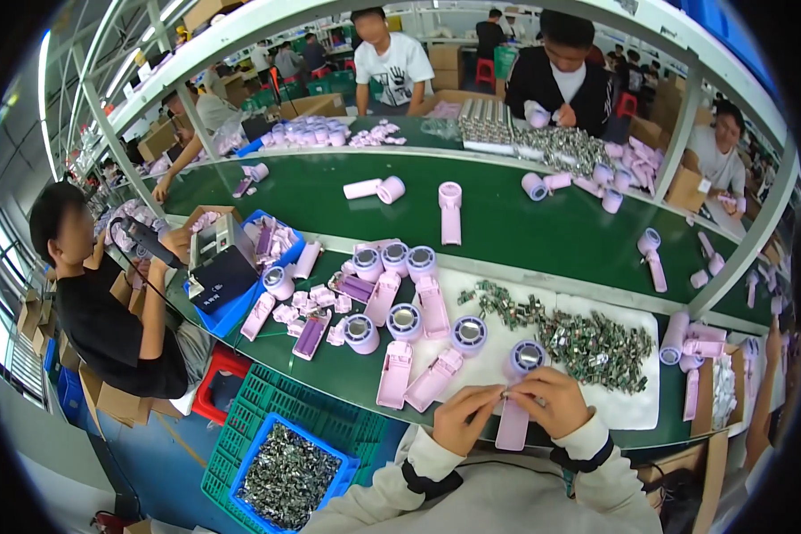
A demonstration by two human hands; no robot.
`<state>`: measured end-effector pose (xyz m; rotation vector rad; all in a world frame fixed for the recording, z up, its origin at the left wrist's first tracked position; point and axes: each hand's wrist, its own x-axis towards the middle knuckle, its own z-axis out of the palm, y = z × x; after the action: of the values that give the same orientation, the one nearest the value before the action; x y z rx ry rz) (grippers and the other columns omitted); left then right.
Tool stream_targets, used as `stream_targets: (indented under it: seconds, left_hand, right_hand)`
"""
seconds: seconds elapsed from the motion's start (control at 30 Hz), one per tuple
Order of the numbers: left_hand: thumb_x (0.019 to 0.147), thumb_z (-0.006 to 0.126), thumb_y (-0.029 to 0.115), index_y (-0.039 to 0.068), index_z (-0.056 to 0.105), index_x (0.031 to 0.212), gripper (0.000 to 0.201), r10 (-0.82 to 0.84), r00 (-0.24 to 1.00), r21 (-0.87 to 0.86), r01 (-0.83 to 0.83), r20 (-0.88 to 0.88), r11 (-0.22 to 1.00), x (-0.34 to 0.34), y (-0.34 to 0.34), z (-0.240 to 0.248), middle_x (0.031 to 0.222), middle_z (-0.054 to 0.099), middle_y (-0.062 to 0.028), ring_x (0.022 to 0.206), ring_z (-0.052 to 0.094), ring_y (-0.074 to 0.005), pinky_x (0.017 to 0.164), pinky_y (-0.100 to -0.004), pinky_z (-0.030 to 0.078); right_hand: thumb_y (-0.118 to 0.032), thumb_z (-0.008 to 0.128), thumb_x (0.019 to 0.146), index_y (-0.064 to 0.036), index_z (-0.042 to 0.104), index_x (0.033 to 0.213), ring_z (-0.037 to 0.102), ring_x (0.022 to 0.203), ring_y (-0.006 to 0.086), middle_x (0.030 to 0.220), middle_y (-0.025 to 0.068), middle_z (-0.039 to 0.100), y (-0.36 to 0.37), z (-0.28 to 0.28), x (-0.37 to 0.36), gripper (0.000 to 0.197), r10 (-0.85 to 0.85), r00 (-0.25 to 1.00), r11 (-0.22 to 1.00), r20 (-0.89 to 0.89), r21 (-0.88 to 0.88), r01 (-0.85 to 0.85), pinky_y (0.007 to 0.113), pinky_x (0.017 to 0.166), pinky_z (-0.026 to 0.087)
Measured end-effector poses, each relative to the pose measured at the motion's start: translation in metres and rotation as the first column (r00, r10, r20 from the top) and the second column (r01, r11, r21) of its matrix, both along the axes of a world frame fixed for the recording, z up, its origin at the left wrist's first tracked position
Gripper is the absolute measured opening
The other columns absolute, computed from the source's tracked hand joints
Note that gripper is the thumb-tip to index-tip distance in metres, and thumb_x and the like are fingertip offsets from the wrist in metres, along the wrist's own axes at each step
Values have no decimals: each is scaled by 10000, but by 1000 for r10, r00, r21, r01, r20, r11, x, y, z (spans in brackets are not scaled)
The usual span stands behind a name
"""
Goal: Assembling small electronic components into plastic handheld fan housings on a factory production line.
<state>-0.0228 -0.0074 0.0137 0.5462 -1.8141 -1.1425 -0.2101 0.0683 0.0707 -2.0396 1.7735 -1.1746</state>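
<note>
Before me lies a pink handheld fan housing with a round lavender head at its far end. My left hand and my right hand meet over its middle, fingertips pinched together. Between them is a small part, too small to name and partly covered by the fingers. Just left of my left hand rest two open pink handle shells with round heads nearby. Past my right hand, small green circuit boards are heaped on a white foam sheet.
More pink fan parts crowd the bench to the left, near a black box. Fan pieces lie along the green conveyor belt. A blue crate of small parts stands low at left. Several co-workers sit around, one close on the left.
</note>
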Motion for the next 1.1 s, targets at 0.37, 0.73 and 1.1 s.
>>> stream_targets:
  seconds: [0.37, 0.73, 1.1]
  left_hand:
    - [898, 706, -54, 34, 703, 1251, 364, 236, 971, -275, -238, -40, 932, -18, 19, -19, 1128, 671, -143, 926, 727, -260, 784, -312, 587]
    - [871, 690, -80, 37, 682, 1280, 426, 230, 972, -347, -203, 40, 916, -15, 16, -37, 1191, 671, -171, 1069, 691, -314, 881, -365, 573]
    - [883, 685, -49, 47, 671, 1275, 405, 153, 986, -237, -132, 70, 962, -3, 10, -5, 1225, 664, -154, 1031, 693, -310, 857, -368, 576]
  right_hand:
    - [-39, 766, 846, 5, 736, 923, 627, 607, 180, 811, 89, 640, 3, -14, 36, 93, -224, 954, 973, 198, -18, 232, 294, 564, 511]
    - [-66, 761, 856, -9, 739, 925, 637, 645, 207, 817, 103, 638, 5, -14, 24, 92, -229, 972, 970, 56, 92, 223, 322, 595, 512]
    - [-24, 757, 854, -19, 766, 986, 610, 669, 182, 818, 94, 658, 0, 59, -4, 132, -158, 986, 980, -62, 112, 164, 291, 605, 479]
